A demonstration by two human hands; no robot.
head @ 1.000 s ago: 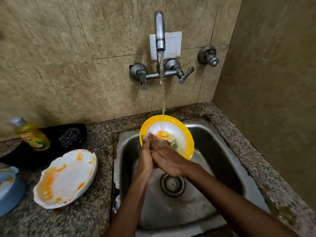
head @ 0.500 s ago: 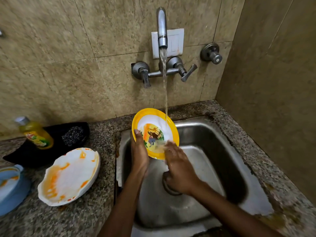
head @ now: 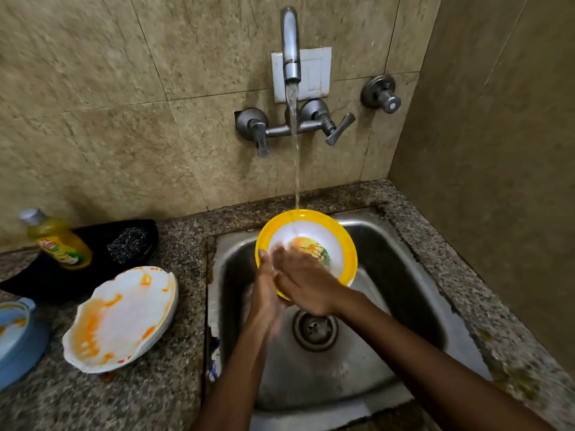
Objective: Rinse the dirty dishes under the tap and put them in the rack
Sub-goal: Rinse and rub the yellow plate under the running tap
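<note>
Since half a second ago the right hand (head: pixel 306 284) has moved from the bowl's lower edge onto its face, palm flat, fingers loose. The left hand (head: pixel 264 284) still grips the yellow-rimmed bowl (head: pixel 337 241) by its left rim, tilted under the tap (head: pixel 291 45) stream. Left of the hands lie a stained white plate (head: pixel 124 318), soap bottle (head: pixel 59 241) and scrubber (head: pixel 127 244); the drain (head: pixel 314 329) sits below them.

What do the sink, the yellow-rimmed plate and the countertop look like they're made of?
The sink looks like stainless steel: grey, brushed, with dull reflections. The yellow-rimmed plate seems plastic or melamine: glossy, with a printed picture in its middle; ceramic can't be ruled out. The countertop looks like polished granite: speckled grey, black and tan grains.
</note>
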